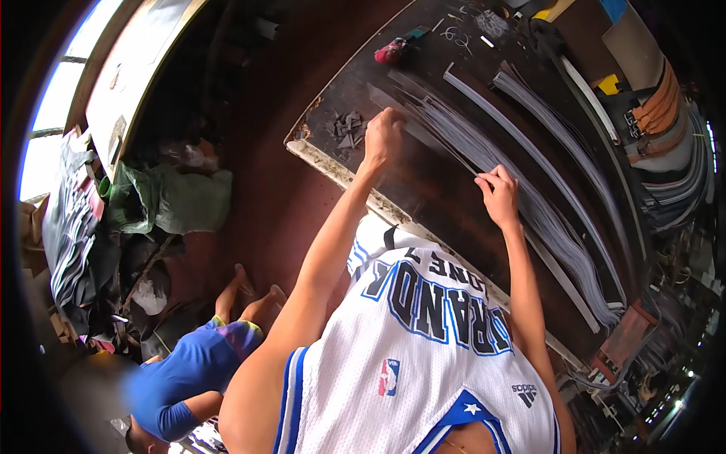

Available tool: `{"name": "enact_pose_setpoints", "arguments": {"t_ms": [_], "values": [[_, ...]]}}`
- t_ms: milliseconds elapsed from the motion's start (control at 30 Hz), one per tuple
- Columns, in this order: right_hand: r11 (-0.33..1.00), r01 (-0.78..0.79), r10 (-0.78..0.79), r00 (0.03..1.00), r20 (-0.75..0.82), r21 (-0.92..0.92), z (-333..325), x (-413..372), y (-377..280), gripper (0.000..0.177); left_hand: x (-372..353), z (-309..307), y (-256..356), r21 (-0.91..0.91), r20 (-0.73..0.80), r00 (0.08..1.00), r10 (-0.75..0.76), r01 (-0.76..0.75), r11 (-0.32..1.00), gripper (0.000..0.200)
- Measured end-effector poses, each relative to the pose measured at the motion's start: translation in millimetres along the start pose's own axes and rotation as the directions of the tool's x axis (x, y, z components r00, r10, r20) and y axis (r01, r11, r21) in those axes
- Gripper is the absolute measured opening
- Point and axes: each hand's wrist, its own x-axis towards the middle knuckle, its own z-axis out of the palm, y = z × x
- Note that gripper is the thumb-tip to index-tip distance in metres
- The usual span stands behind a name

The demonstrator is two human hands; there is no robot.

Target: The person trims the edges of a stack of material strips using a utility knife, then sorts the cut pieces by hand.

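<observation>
My left hand (383, 139) is closed in a pinch near the table's left edge, by the upper end of a thin dark strip. The strip (446, 148) runs slantwise from there to my right hand (499, 195), whose thumb and fingers pinch it. Just beyond it lies a long bundle of grey strips (507, 181), like belt strips, fanned out at the upper end. A small pile of dark scraps (349, 129) sits left of my left hand.
More strips (560, 121) lie farther across the dark table (431, 197). A red-and-green item (392, 50) rests near its far-left corner. Coiled belts (658, 113) are stacked at the right. On the left, a person in blue (197, 363) is close to the floor beside green sacks (189, 198).
</observation>
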Motion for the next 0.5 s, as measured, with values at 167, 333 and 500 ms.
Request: {"name": "enact_pose_setpoints", "arguments": {"t_ms": [167,333,500], "values": [[0.977,-0.124,0.086,0.974,0.209,0.174,-13.0,9.8,6.2,0.013,4.1,-3.6,0.3,0.090,0.016,0.998,0.060,-0.061,0.994,0.013],[0.977,-0.138,0.092,0.961,0.261,0.165,-16.0,13.4,5.8,0.012,13.3,-12.8,4.0,0.241,-0.081,0.997,0.013,0.007,0.971,0.014],[0.987,-0.120,0.088,0.963,0.256,0.111,-18.8,12.7,1.9,0.012,43.0,-33.5,-4.7,0.313,-0.089,0.991,-0.097,0.121,0.942,0.017]]}}
